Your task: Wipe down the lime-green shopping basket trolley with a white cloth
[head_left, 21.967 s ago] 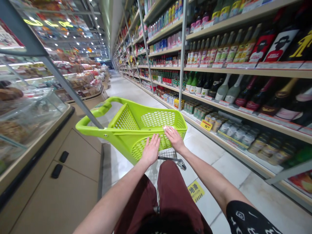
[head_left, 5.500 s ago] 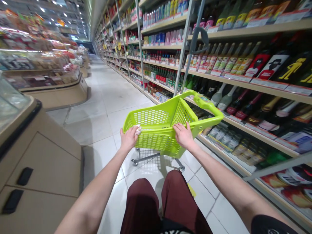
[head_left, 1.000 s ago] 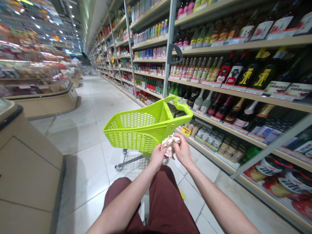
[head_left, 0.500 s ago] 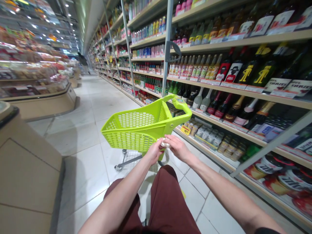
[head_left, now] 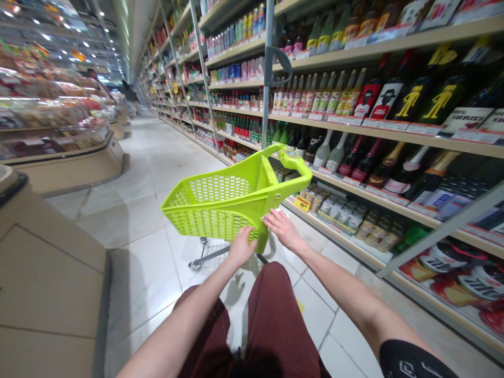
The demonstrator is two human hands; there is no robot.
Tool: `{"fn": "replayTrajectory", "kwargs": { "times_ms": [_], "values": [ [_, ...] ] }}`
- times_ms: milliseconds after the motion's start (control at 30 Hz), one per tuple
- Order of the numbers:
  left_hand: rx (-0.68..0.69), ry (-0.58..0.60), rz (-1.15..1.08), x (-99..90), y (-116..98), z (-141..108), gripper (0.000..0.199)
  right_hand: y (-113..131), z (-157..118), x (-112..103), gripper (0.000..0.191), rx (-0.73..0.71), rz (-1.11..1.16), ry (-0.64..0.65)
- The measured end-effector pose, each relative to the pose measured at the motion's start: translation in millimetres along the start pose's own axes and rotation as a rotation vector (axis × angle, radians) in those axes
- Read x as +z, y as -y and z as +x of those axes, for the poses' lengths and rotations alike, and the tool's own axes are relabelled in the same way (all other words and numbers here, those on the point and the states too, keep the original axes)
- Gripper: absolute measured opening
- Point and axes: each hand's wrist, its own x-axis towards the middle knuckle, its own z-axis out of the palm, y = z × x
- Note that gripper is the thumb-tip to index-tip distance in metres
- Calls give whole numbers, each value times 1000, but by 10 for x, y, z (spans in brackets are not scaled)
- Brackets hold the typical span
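A lime-green cart (head_left: 236, 202) stands on the pale tiled floor (head_left: 144, 226), its basket pointing left and its looped handle (head_left: 303, 168) raised toward the shelves on the right. The person's 2 bare hands are at the near side of the basket, close to the handle end.

The left hand (head_left: 243, 245) is loosely spread, thumb apart from the fingers, in front of the perforated wall; whether it touches the plastic I cannot tell. The right hand (head_left: 284, 230) is nearly flat, fingers stretched toward the solid panel below the handle. A small bit of pale cloth (head_left: 265, 218) shows at its fingertips — most of it is hidden, so how firmly it is held cannot be told.

Below the basket, a wheel (head_left: 196, 265) shows at the end of a grey leg. Maroon trousers (head_left: 275, 315) fill the lower middle, the knees just short of the cart.

Beyond the handle, a yellow price card (head_left: 302, 203) reading 15 hangs near rows of cans (head_left: 334, 212), with bottles (head_left: 334, 153) on the shelf above. On the left stands a beige cabinet (head_left: 51, 273) — and far down the aisle, a blurred person (head_left: 131, 94) in dark clothing.
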Motion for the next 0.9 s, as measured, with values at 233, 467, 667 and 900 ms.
{"fn": "replayTrajectory", "kwargs": {
  "times_ms": [233, 467, 667, 900],
  "values": [
    [15, -12, 151, -25, 47, 38, 44, -244, 444, -438, 37, 227, -88, -322],
    [42, 33, 253, 13, 45, -93, 49, 22, 186, 52, 35, -1, 7, -11],
    [2, 66, 287, -33, 197, -170, 49, 177, 6, 145, 32, -85, 38, 45],
    [3, 16, 278, -40, 223, -137, 50, -91, 563, -208, 38, 116, -83, -168]
  ]
}}
